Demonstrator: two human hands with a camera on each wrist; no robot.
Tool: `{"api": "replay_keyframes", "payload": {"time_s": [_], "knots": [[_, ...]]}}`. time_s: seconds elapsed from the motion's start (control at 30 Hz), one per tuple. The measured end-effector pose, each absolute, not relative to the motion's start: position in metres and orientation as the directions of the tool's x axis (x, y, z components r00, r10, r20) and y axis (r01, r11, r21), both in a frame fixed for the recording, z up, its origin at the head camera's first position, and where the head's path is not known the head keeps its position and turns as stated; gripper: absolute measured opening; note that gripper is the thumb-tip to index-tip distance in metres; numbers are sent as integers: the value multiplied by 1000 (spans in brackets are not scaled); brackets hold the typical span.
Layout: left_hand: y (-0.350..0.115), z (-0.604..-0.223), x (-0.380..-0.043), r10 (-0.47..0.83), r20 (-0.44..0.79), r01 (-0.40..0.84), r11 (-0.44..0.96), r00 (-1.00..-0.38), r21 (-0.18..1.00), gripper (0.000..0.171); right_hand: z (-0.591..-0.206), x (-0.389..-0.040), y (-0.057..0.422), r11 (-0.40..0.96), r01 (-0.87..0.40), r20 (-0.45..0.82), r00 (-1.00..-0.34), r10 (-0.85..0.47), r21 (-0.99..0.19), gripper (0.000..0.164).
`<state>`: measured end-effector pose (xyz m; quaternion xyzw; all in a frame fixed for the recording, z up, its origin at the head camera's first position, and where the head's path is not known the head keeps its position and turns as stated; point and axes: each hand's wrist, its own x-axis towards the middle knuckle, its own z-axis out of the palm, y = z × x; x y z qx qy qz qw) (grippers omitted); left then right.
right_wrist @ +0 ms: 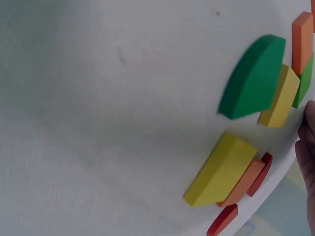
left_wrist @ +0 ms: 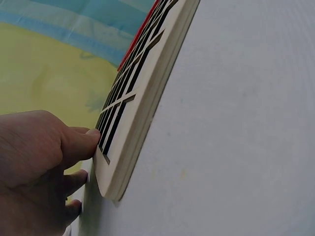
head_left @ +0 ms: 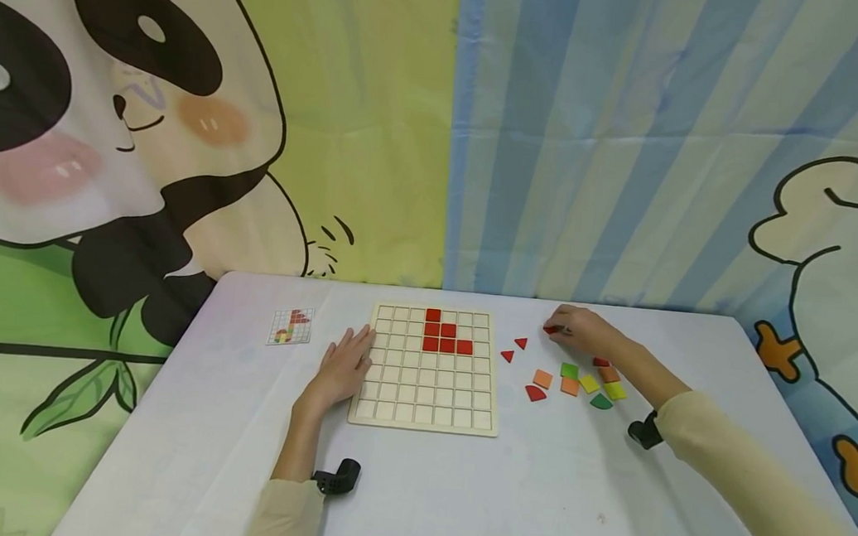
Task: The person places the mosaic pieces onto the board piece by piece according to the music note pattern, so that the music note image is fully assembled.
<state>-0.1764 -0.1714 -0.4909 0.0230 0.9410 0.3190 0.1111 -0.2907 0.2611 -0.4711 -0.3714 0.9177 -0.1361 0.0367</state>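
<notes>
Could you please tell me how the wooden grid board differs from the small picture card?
The grid board is much larger than the picture card. The left hand touches the board's left edge, while no hand touches the card. The pieces on the board are all red squares, whereas the card's printed pattern shows some yellow besides red. Both carry a grid with red areas.

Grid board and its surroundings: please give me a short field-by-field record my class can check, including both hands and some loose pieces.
Middle: grid board with six red squares, in rows of one, two, three
Left of it: pattern card
Steadying contact: left hand touches its left edge
Held: red piece pinched by right hand, shape partly hidden
Loose, right: red triangles, green square, green quarter-circle, others
</notes>
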Motion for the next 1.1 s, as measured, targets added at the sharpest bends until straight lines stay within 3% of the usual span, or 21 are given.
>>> {"api": "replay_keyframes", "payload": {"time_s": [0.23, 0.37, 0.7, 0.87, 0.97, 1.1], "knots": [[-172, -490, -177, 118, -189, -20, 796, -975, 605, 54, -463, -292, 247, 811, -506, -27, -844, -536, -292, 21], [-173, -490, -177, 119, -193, -23, 795, -974, 606, 54, -456, -293, 232, 806, -463, -6, -866, -500, -368, 21], [-175, -492, -176, 117, -187, -24, 787, -975, 617, 54, -452, -294, 164, 733, -526, 32, -821, -570, -431, 21], [-174, -491, -174, 109, -176, -24, 784, -978, 620, 53, -454, -296, 124, 643, -591, 64, -759, -648, -487, 20], [-173, -490, -174, 110, -175, -22, 785, -978, 619, 53, -456, -299, 105, 618, -626, 75, -729, -681, -476, 19], [-172, -489, -175, 109, -183, -28, 785, -977, 618, 53, -460, -304, 89, 657, -613, 32, -741, -671, -439, 17]]}}
